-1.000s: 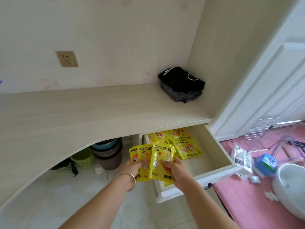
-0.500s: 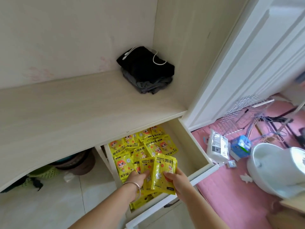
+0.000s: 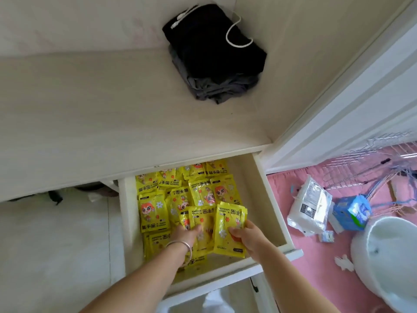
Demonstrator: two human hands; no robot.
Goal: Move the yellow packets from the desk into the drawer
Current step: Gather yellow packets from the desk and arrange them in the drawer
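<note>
Pale wood desk (image 3: 94, 114) against cream wall (image 3: 67, 21), white tiled floor (image 3: 56, 256), pink mat (image 3: 316, 279), white door (image 3: 361, 105)

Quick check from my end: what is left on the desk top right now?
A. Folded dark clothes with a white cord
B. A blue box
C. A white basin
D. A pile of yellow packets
A: the only thing on the desk is the folded dark clothes with a white cord in the back corner; the yellow packets all lie in the open drawer or in the hands.
</note>
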